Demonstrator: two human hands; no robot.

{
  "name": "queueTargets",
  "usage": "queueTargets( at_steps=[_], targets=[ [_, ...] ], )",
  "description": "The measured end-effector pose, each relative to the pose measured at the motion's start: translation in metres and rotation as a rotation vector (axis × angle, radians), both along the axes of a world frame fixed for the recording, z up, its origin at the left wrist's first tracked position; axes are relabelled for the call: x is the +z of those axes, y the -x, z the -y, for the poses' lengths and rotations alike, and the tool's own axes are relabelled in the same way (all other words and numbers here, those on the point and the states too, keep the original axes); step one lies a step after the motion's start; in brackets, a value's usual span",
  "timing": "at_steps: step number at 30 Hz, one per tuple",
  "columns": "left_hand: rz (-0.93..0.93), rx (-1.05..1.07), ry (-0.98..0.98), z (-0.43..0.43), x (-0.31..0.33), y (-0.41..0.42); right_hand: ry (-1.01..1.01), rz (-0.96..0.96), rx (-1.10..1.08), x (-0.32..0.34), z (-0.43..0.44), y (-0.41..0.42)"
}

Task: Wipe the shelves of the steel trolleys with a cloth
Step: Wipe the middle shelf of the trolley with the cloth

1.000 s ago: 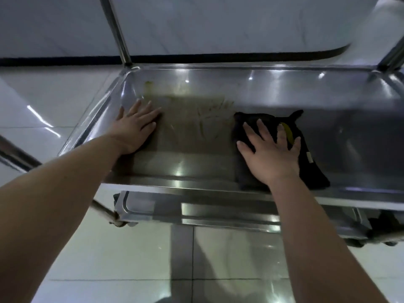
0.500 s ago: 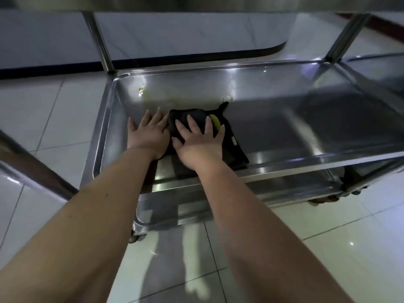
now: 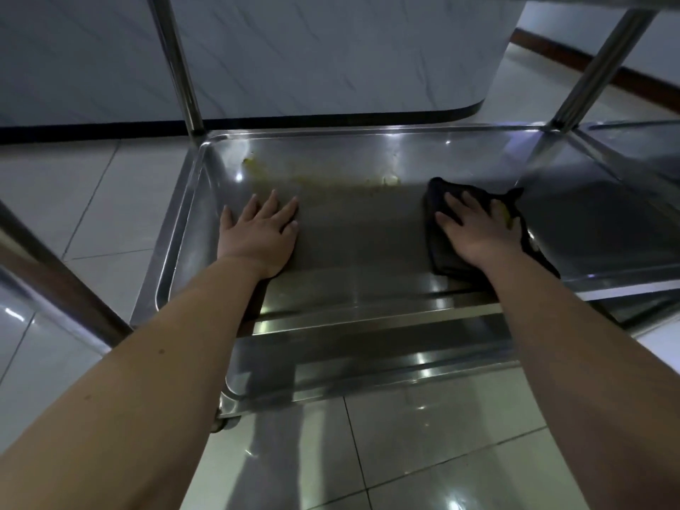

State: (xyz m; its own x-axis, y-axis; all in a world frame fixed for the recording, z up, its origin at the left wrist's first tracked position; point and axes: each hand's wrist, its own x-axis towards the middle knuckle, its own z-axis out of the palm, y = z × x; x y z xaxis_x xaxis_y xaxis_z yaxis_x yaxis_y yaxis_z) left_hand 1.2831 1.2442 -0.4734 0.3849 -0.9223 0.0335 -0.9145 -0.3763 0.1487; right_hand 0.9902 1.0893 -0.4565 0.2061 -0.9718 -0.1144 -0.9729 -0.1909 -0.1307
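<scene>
Cloth [image 3: 443, 248] pressed flat under right hand [image 3: 478, 233]

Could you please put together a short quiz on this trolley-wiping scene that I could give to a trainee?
1. True or false: the left hand rests on the crumpled black cloth.
2. Where on the stainless steel trolley shelf does the yellowish-brown smear lie? A: at the near rim. B: along the far side, beyond both hands. C: under the left hand.
3. Fill in: the right hand presses flat on the ____.
Key: 1 false, it rests on bare steel; 2 B; 3 black cloth.
</scene>
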Motion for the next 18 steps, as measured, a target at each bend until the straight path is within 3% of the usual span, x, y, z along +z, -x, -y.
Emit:
queueTargets(
  at_steps=[4,8,11,13,18],
  targets=[
    [0.007,0.007,-0.004,0.000,0.001,0.002,0.014,-0.003,-0.041,-0.002,-0.016,-0.047],
    [-0.002,0.035,0.006,-0.002,0.001,0.001,0.057,0.029,0.375,-0.006,-0.070,-0.142],
    [-0.008,0.064,0.015,-0.001,0.001,0.002,0.025,0.053,0.571,-0.006,-0.069,-0.148],
    [-0.008,0.065,0.014,0.001,0.002,0.002,0.029,0.079,0.531,-0.005,-0.037,-0.121],
    [-0.002,0.064,0.016,0.004,-0.001,0.000,0.038,0.052,0.143,-0.004,0.041,-0.026]
  ],
)
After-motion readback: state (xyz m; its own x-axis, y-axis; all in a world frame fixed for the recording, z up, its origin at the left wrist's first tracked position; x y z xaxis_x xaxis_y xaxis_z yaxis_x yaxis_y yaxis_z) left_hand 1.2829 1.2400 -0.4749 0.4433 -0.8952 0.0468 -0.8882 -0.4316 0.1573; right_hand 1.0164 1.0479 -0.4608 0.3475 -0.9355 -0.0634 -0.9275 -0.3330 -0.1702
